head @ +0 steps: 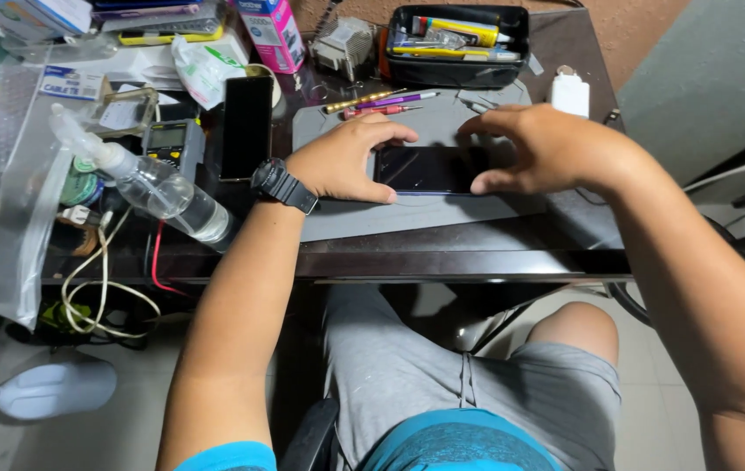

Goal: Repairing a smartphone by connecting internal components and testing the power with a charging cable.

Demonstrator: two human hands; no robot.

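while both hands [442, 157] grip phone [425, 168]

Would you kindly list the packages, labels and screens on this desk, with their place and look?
Phone: dark screen, on grey mat, held by both hands.
Second phone: black slab, left of mat.
Multimeter: black-yellow, small grey display.
Pink box: upright, rear centre.
White label: blue print, rear left.

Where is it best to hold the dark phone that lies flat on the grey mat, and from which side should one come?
Probably by its two short ends, coming from the left and right. The phone lies flat and lengthwise on the mat, so its thin edges are free. The left hand and right hand already sit at those ends, avoiding the glass.
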